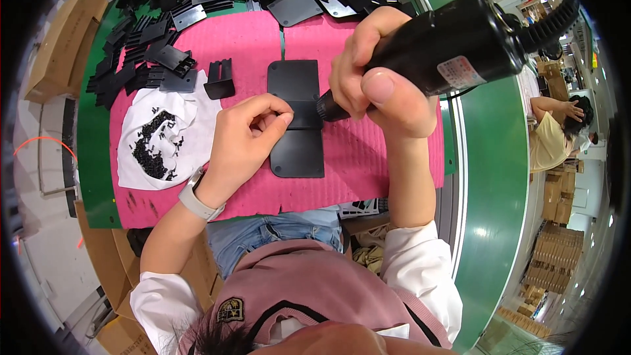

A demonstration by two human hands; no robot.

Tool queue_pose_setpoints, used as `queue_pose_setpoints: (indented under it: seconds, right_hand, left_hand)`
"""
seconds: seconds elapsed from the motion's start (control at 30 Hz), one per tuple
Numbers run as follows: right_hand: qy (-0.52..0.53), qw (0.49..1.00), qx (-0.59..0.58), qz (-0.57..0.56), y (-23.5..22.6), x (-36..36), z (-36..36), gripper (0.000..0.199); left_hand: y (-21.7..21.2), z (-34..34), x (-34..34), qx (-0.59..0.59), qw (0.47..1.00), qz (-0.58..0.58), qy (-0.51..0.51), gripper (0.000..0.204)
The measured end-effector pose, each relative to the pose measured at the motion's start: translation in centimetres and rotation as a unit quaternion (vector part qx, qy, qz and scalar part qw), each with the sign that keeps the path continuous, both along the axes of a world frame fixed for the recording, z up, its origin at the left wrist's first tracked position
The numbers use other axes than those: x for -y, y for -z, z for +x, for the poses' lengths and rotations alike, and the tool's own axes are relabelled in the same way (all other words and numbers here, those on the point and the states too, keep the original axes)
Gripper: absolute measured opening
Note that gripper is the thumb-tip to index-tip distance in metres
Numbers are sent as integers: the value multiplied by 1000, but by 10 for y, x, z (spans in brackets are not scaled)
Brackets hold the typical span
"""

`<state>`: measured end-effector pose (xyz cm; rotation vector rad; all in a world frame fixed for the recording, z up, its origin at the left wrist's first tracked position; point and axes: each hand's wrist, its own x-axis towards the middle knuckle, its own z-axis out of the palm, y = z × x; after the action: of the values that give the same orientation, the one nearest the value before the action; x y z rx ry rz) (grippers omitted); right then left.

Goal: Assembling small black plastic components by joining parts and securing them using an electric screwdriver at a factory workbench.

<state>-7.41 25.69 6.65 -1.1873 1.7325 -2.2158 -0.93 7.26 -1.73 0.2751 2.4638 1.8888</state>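
A long green work table (pixel 97 190) bears one pink corrugated mat (pixel 374 164). Over the far side and the far left corner spreads a heap of black plastic parts (pixel 296 6); they overlap, so I cannot count them, and the far end is cut off. On the left of the mat lies one crumpled white cloth (pixel 197 151). One black cylindrical power tool (pixel 447 43) is grasped by the right hand (pixel 388 85), its thumb and fingers wrapped around the body; it blocks the view of the mat below.

In the middle of the mat lies one flat black plastic piece (pixel 296 154) with two panels, one far and one near. The tool's nose covers its right edge. The left hand (pixel 243 135) is at its left edge, thumb and forefinger pinched; whether they hold something, I cannot tell. One small black bracket (pixel 220 82) is beyond this hand. Tiny black screws (pixel 151 151), too many for counting, lie on the cloth.
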Motion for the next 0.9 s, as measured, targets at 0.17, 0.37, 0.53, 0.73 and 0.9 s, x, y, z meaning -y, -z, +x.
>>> queue_pose_setpoints:
  seconds: [0.17,0.37,0.53,0.73,0.9]
  right_hand:
    - [-11,998,64,-9,-2,-2,2,28]
    - [20,1000,14,4,1,4,4,25]
    - [45,999,-14,-8,5,7,11,29]
    - [-80,973,5,-216,-13,-10,8,36]
    - [-106,955,24,-276,-5,-7,9,43]
  left_hand:
    - [-2,0,-1,3,1000,1,0,6]
    - [-1,0,-2,-14,1000,-8,-6,7]
    - [0,1,-8,-94,994,-4,-51,7]
    - [-10,3,-2,-209,972,-54,-93,11]
    - [-11,9,9,-32,981,188,30,11]
